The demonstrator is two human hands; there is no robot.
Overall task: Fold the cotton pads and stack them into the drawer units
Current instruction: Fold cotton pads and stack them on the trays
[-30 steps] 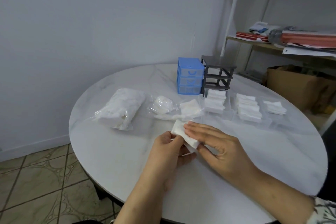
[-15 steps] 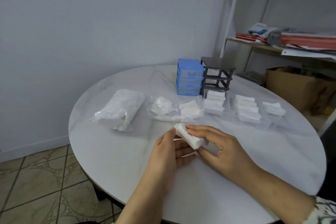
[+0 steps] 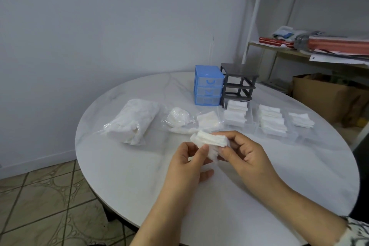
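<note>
White marble-look bench, round, everything laid out in a row. Far left: big plastic bag of cotton, likely the raw supply, parked out of the work zone. Next a smaller bag and a loose heap of unfolded pads, near the hands for easy reach.

Centre front: left hand and right hand hold a folded cotton pad between them, lifted off the bench. Left grip: thumb and fingertips pinched on the pad's near-left edge. Right grip: fingers closed on the right end, thumb underneath. Both closed on the pad, neither loose. A held-from-both-ends pinch like this looks meant to set the crease or square the layers before stacking.

Behind: blue drawer unit, drawers in. Just beside it, touching or nearly, the dark grey frame with its drawers out. Those clear drawers sit in front and to the right, already carrying folded stacks; rightmost stack is lowest, so probably next to fill.

Delta vs a second ago: pad was flat-ish under the right palm near the bench; now raised, turned edge-on, layered edges showing. Drawers, bags, stacks unchanged.
</note>
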